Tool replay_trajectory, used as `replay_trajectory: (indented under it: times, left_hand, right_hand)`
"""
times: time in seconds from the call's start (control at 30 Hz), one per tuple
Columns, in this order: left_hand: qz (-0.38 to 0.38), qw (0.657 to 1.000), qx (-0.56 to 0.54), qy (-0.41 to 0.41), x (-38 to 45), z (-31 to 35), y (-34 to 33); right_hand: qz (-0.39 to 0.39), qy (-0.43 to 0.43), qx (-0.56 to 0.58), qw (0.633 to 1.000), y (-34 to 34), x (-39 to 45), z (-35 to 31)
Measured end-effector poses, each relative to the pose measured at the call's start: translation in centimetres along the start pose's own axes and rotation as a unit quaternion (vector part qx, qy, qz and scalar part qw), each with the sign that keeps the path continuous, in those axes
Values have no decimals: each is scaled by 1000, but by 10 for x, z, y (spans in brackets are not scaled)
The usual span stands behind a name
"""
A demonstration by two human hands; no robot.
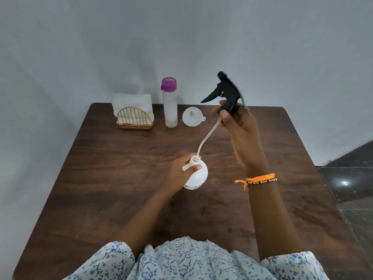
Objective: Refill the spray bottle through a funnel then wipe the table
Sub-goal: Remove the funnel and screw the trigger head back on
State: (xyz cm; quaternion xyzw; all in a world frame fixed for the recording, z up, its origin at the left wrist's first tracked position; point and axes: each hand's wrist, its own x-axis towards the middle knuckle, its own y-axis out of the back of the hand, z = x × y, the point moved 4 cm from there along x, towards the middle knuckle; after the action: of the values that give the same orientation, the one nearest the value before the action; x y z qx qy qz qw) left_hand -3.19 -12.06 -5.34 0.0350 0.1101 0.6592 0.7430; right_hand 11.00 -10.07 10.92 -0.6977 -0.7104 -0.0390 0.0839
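Observation:
My left hand [178,172] grips the round white spray bottle [196,175] on the brown table [121,168], its neck open. My right hand [240,126] holds the black trigger spray head [226,91] lifted up and to the right. Its white dip tube [205,138] curves down, with the end still at the bottle's mouth. A white funnel [192,116] lies on the table behind, wide side up. Left of it stands a clear water bottle [170,104] with a purple cap.
A gold wire holder with white napkins [134,114] stands at the table's back left. A pale wall rises close behind the table. A dark tiled floor [351,182] shows at the right, past the table's edge.

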Motion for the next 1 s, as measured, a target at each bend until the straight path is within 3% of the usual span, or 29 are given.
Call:
replay_trajectory:
  times: [0.1, 0.23, 0.33, 0.57, 1.0]
  left_hand:
    - [-3, 1000, 0, -3, 1, 0, 0]
    - [-1, 1000, 0, -2, 1, -2, 2]
    - [7, 1000, 6, 8, 1, -5, 3]
    - [2, 1000, 24, 8, 0, -5, 4]
    - [-12, 1000, 12, -12, -2, -6, 3]
  right_hand:
    - [-51, -49, -34, 997, -2, -3, 24]
    - [-57, -137, -108, 983, -9, -14, 68]
    - [-68, -156, -140, 975, -14, -23, 88]
    - [-68, -136, -157, 976, -7, -30, 102]
    - [-102, -59, -340, 933, -18, -36, 111]
